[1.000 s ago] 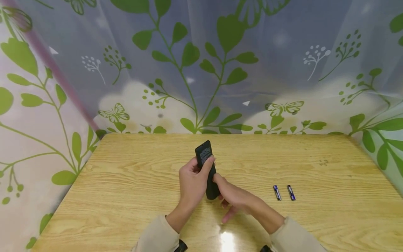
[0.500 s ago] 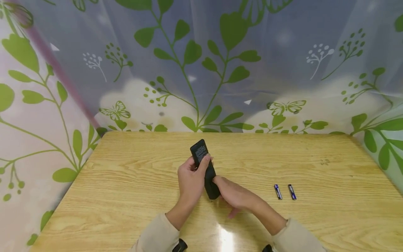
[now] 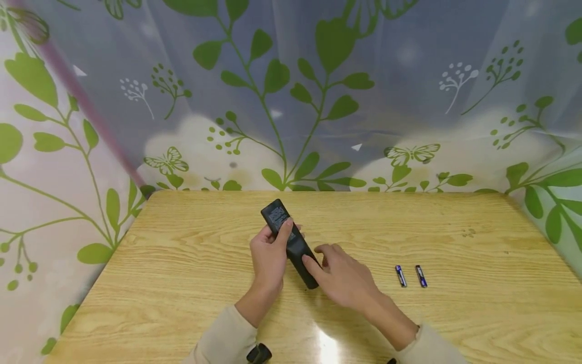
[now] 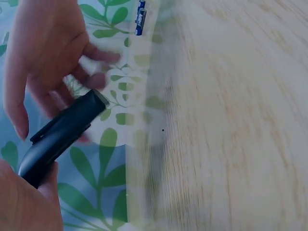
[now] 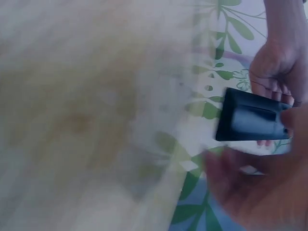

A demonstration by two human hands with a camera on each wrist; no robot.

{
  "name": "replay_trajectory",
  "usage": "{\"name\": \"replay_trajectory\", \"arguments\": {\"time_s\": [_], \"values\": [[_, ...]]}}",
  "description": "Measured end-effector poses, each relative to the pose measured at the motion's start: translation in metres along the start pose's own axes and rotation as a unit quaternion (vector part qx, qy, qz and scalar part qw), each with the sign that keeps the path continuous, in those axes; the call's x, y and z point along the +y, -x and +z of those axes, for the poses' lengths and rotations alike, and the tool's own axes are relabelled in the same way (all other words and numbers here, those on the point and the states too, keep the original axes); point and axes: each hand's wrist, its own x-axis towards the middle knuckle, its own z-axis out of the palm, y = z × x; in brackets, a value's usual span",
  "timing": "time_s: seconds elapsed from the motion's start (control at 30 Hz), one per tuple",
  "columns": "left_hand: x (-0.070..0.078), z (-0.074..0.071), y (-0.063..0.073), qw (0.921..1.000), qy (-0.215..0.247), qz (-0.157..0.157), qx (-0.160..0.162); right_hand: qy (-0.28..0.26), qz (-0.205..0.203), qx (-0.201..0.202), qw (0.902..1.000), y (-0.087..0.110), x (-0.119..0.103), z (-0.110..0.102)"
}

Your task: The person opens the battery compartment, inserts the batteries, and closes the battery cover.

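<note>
My left hand (image 3: 268, 260) grips a black remote control (image 3: 297, 248) above the table, its thumb lying across the back, which carries a printed label. The remote's back faces up and its lower end points towards me, to the right. Beside that lower half is my right hand (image 3: 352, 280), thumb at the back of the remote and the other fingers spread off its right side. A thin raised edge (image 4: 41, 134) stands out from the remote in the left wrist view, close to the right thumb. In the right wrist view a rectangular panel or recess (image 5: 254, 121) shows on the remote; I cannot tell which.
Two blue and silver batteries (image 3: 400, 276) lie side by side on the wooden table (image 3: 477, 303), right of the right hand. A curtain (image 3: 409, 60) with a leaf and butterfly print hangs along the table's far edge.
The remote's upper end has swung left, so it tilts more. My right hand has turned and its fingers have come out from beneath the remote to its right side. The batteries have stayed put.
</note>
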Motion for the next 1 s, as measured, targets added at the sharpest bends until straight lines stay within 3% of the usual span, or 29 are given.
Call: {"name": "replay_trajectory", "arguments": {"time_s": [0.17,0.43,0.73,1.0], "values": [[0.001,-0.002,0.000,0.9997,0.015,-0.016,0.002,0.009,-0.064,0.089,0.9939,0.006,0.002,0.000],[0.005,-0.001,0.000,0.9998,0.014,-0.013,0.005,0.005,-0.145,0.150,0.9780,0.012,0.002,0.001],[0.007,-0.001,0.001,0.9999,0.010,-0.007,0.000,-0.022,-0.141,0.152,0.9780,0.011,0.000,0.005],[0.007,-0.002,0.002,0.9999,0.011,-0.009,0.003,-0.010,-0.143,0.168,0.9753,0.010,0.000,0.009]]}}
